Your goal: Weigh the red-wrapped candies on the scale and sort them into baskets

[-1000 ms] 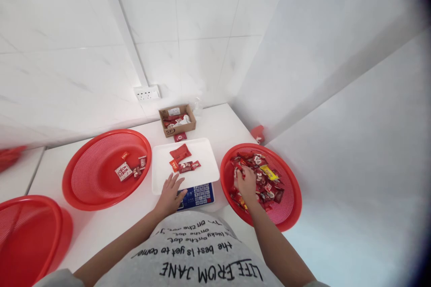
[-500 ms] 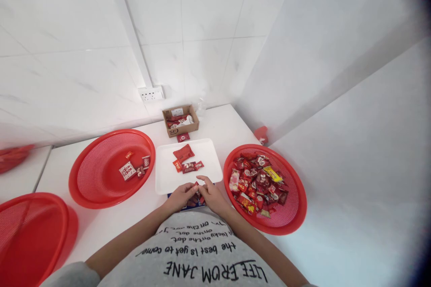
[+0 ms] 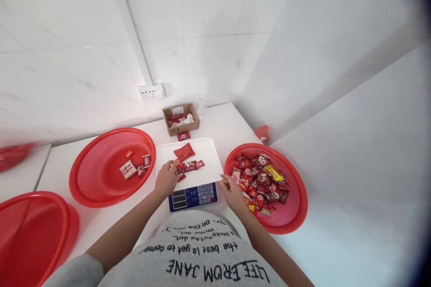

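My left hand (image 3: 166, 178) is over the left side of the white weighing tray (image 3: 208, 161), its fingers closed on a red wrapped candy (image 3: 181, 172) low over the tray. Beside it on the tray lie a flat red packet (image 3: 184, 152), a dark red candy (image 3: 190, 166) and a smaller red one (image 3: 200, 164). My right hand (image 3: 232, 190) holds nothing; its fingers are stretched toward the tray's right front corner, close to the candy-filled red basket. In front of the tray shows the scale's blue keypad panel (image 3: 193, 197).
On the right stands a red basket (image 3: 301, 188) heaped with wrapped candies. To the left, another red basket (image 3: 81, 184) holds a few packets, with a further red basket (image 3: 63, 215) nearer. Behind the tray are a cardboard box (image 3: 183, 130) of packets and one loose candy (image 3: 183, 136).
My hands have parted from in front of the tray, uncovering the keypad. The left went up-left to the tray with a candy; the right shifted right, toward the full basket.
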The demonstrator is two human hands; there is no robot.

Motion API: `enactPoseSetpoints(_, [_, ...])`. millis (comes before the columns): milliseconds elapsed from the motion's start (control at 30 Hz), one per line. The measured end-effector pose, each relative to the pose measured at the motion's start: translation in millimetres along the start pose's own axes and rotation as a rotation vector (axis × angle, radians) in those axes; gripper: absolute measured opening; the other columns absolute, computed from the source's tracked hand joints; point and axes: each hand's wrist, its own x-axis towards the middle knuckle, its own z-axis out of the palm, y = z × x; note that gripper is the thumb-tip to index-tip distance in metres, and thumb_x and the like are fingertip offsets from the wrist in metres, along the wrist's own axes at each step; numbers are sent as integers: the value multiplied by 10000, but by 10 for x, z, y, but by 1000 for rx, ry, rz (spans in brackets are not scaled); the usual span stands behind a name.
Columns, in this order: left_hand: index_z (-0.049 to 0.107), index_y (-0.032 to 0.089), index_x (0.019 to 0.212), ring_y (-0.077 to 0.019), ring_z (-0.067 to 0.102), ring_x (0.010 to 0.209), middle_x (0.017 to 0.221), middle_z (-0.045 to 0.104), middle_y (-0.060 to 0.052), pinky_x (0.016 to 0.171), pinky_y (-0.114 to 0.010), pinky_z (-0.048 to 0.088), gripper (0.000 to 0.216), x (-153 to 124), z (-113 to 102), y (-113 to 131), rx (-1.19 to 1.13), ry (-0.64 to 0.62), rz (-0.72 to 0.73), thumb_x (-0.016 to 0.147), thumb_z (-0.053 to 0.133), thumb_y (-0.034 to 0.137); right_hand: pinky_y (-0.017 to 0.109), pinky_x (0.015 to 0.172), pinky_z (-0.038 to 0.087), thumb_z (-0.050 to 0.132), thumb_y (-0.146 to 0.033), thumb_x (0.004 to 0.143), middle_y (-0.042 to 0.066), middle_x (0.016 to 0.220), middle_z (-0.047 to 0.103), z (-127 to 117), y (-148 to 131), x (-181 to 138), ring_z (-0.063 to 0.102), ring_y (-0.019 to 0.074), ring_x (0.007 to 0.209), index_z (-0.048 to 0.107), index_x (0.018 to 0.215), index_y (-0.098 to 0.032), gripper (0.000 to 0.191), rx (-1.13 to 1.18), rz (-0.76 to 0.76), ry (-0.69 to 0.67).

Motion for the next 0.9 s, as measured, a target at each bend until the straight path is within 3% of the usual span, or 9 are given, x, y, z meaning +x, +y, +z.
enactPoseSetpoints(67, [414,198,1306,-297,305,1284,1388,370,-123,1034,-447,278,542,29,78,2,104,24,126,805,530,371,353,800,478,434,-342,784,96,945,656,-57,54,7,607,201,863,561,1062,-151,361,-38,-6,61])
enactPoseSetpoints(133, [379,234,1340,-315,167,1345,1462,256,-96,1065,-495,196,587,68,172,56,161,-29,229,806,521,434,363,808,477,418,-326,785,122,1015,638,-104,113,23,593,213,919,569,1050,-146,354,-76,-9,120])
enactPoseSetpoints(233, [363,306,1349,-322,77,1364,1488,204,-55,1064,-558,106,572,175,299,152,224,-128,319,819,481,488,392,846,460,409,-312,780,140,1067,617,-166,222,57,562,232,982,577,1041,-144,353,-153,-20,184])
enactPoseSetpoints(400, [415,323,1317,-320,91,1364,1473,252,-51,1040,-607,71,481,373,418,214,284,-145,288,858,413,468,411,941,398,419,-312,768,136,1095,607,-210,454,65,530,242,1052,585,1044,-154,358,-238,2,189])
enactPoseSetpoints(600, [346,273,1365,-340,93,1359,1487,199,-78,1035,-614,92,575,410,428,324,248,-74,123,851,369,531,397,916,420,393,-342,798,144,1061,621,-156,580,27,543,243,1025,602,1020,-156,358,-253,-3,196])
enactPoseSetpoints(767, [335,257,1373,-326,72,1365,1490,184,-93,1051,-591,6,637,519,345,351,286,-21,236,818,416,560,387,937,405,340,-354,838,154,1067,611,-143,519,26,539,233,1023,593,1042,-126,397,-279,-60,164])
enactPoseSetpoints(900, [361,264,1358,-342,74,1361,1490,184,-88,1037,-616,14,653,631,340,262,273,-110,220,797,424,591,387,933,409,338,-355,844,145,1061,613,-137,514,19,542,226,1015,600,1032,-139,388,-279,-56,171])
